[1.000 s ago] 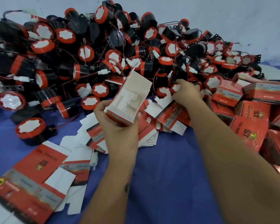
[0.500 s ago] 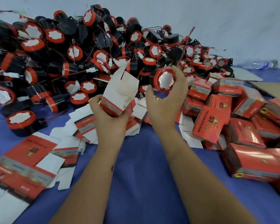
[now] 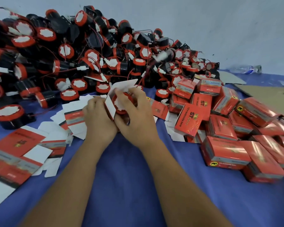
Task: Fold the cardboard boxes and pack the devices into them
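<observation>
Seating the device [image 3: 121, 104] squarely works best while the left hand [image 3: 98, 118] steadies the open box [image 3: 109, 106] at twelve o'clock and the right hand [image 3: 134, 112], its grip curled round the device, presses it straight in.

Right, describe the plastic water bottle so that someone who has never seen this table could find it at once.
Start at the big heap of black-and-red devices and follow it to its far right tip. Just beyond, against the pale wall, the water bottle lies on its side on the blue cloth. It is the only clear, see-through thing there; everything nearby is red, black or cardboard.
</observation>
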`<action>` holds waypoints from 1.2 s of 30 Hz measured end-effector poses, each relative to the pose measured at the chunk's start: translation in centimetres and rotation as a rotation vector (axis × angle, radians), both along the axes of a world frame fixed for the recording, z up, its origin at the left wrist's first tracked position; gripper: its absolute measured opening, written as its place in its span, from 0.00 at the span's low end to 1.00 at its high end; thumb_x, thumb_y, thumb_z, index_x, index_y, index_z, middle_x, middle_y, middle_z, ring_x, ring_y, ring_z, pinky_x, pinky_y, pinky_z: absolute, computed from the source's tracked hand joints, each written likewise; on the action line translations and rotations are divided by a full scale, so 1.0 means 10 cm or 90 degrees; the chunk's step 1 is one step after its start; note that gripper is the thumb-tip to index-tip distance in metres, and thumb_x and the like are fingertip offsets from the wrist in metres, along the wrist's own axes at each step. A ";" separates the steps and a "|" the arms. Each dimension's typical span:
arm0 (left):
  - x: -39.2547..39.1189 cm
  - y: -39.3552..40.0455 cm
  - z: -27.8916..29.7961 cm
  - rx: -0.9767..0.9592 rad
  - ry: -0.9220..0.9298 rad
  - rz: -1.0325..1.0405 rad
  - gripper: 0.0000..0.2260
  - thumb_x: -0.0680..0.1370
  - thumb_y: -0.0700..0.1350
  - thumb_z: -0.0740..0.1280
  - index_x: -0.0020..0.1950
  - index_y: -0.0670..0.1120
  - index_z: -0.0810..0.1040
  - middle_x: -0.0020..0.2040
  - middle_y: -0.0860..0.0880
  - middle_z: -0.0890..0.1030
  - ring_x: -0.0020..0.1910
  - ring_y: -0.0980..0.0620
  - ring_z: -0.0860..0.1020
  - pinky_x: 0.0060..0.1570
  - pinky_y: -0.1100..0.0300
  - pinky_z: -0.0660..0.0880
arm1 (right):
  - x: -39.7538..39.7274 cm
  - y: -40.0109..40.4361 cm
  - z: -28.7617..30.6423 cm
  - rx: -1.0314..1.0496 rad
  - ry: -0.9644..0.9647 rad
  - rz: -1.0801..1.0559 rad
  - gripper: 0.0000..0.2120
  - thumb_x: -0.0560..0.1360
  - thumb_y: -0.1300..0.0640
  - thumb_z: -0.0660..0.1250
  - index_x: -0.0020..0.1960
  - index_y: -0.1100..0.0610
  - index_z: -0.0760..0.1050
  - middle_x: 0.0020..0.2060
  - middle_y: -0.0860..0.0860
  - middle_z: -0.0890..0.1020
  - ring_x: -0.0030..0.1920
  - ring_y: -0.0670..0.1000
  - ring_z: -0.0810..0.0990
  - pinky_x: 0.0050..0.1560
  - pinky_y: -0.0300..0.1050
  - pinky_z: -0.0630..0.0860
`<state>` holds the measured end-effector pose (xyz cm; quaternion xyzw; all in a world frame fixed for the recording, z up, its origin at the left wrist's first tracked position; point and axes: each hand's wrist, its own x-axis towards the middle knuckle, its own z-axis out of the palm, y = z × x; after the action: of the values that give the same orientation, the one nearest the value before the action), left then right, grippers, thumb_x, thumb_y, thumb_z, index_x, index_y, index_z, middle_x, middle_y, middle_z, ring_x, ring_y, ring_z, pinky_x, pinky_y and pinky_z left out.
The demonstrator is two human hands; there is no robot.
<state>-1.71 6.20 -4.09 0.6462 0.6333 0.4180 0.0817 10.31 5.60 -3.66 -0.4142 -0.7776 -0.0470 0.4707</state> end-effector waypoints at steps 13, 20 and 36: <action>0.06 -0.06 -0.01 -0.013 -0.151 -0.030 0.06 0.81 0.47 0.64 0.56 0.50 0.70 0.50 0.50 0.78 0.50 0.44 0.78 0.53 0.45 0.76 | -0.10 -0.02 -0.08 -0.075 -0.100 -0.117 0.18 0.79 0.46 0.55 0.58 0.50 0.80 0.62 0.46 0.75 0.62 0.49 0.65 0.66 0.50 0.51; 0.00 -0.12 0.11 -0.060 -0.403 -0.129 0.27 0.66 0.53 0.65 0.66 0.55 0.72 0.59 0.49 0.80 0.61 0.47 0.76 0.62 0.45 0.75 | 0.01 0.04 0.05 -0.161 0.418 -0.026 0.26 0.72 0.60 0.68 0.68 0.57 0.66 0.65 0.53 0.66 0.63 0.49 0.70 0.59 0.41 0.71; 0.01 -0.04 0.02 -0.101 -0.230 -0.108 0.18 0.77 0.48 0.69 0.66 0.54 0.73 0.55 0.52 0.81 0.55 0.48 0.79 0.58 0.45 0.76 | 0.11 -0.01 0.30 -0.157 0.404 0.027 0.09 0.74 0.65 0.62 0.44 0.56 0.80 0.39 0.45 0.80 0.40 0.44 0.76 0.42 0.40 0.72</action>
<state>-1.59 5.81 -3.86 0.6031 0.5827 0.4675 0.2795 11.39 5.49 -0.69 -0.4459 -0.6004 0.1887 0.6365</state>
